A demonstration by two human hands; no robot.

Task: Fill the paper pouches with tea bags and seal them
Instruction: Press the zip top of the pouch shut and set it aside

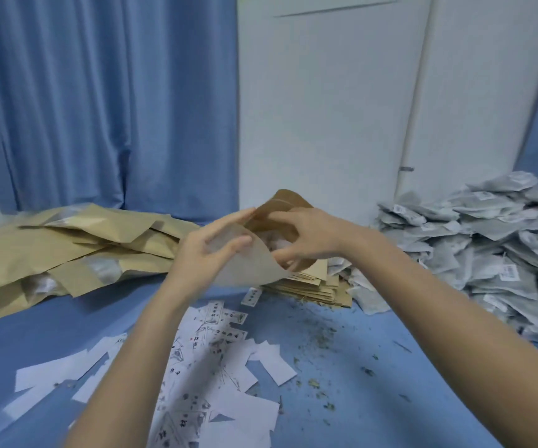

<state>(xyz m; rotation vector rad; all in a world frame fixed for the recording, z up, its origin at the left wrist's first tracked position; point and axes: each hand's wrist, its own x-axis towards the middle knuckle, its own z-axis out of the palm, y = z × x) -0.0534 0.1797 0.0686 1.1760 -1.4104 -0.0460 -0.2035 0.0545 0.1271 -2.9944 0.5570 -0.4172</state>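
Left hand [211, 250] pinched the paper pouch [254, 253] front flap, mouth facing right; right hand [306, 236] fingers curled inside it, tea bags [474, 240] piled at bed's right edge.

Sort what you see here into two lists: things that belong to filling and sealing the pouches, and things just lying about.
Belongs to the job:
open pouch, held by left hand and right hand
tea bag pile
empty pouch stack
filled pouches

Lying about:
paper slips
spilled tea crumbs
curtain
door
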